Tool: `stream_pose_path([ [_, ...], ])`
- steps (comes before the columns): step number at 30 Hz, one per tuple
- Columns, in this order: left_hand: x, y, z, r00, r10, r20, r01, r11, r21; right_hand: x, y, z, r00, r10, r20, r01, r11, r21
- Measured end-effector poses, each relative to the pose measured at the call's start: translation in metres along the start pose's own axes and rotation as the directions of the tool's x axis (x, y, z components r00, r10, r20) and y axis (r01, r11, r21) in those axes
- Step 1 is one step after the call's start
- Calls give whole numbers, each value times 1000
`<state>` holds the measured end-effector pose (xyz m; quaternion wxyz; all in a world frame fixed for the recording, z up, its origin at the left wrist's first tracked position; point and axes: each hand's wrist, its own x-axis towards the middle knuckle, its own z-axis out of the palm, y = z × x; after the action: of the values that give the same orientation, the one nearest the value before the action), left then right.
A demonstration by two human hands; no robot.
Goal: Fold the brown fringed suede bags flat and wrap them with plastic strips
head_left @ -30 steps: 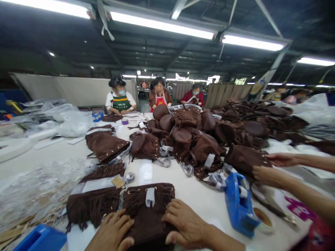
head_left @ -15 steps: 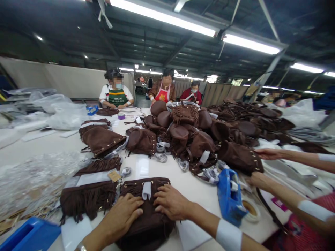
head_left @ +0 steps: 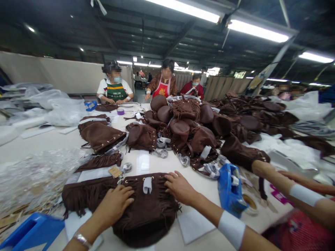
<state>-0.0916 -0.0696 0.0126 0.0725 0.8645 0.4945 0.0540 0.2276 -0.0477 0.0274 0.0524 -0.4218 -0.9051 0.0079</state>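
Observation:
A dark brown fringed bag (head_left: 149,212) lies in front of me, its mouth with metal eyelets facing away. White wrapping (head_left: 147,184) covers a small part at its top middle. My left hand (head_left: 116,200) rests on the bag's upper left side, fingers stretched out. On the upper right edge lies my right hand (head_left: 180,188), its fingers spread against the bag. Left of it is another fringed bag (head_left: 86,195) with a white strip across it and a brown paper tag (head_left: 115,171).
A blue tape dispenser (head_left: 231,190) and a tape roll (head_left: 250,205) stand at right, beside a co-worker's arms (head_left: 285,184). Another blue dispenser (head_left: 34,232) is at lower left. Brown bags (head_left: 180,129) are heaped ahead; clear plastic (head_left: 39,174) lies left. Several people sit or stand opposite.
My hands have moved apart, from the bag's top face toward its left and right edges. The co-worker's arms at right have shifted, and a bag there has moved slightly right.

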Motion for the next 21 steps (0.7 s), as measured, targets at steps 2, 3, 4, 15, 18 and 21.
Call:
stream_pose_path([
  [2, -19, -20, 5, 988, -138, -64, 143, 985, 97, -27, 12, -6, 988, 155, -16, -156, 985, -75],
  [3, -30, -25, 7, 975, -179, -129, 196, 972, 127, -45, 15, -10, 973, 230, -31, -232, 969, -81],
  [4, -41, -27, 9, 965, -165, -204, 193, 974, 122, -64, 14, -14, 959, 280, -39, -282, 958, -60],
  [15, -62, 53, 26, 928, 175, -330, -175, 984, 29, -98, -83, -3, 963, 179, -199, -106, 938, 331],
  [18, -60, 42, 43, 932, 140, -334, -154, 988, -15, -75, -100, 14, 949, 250, -192, -171, 920, 352],
  [21, -62, 38, 57, 915, 146, -376, -146, 989, 27, -65, -101, 29, 947, 269, -173, -200, 921, 335],
])
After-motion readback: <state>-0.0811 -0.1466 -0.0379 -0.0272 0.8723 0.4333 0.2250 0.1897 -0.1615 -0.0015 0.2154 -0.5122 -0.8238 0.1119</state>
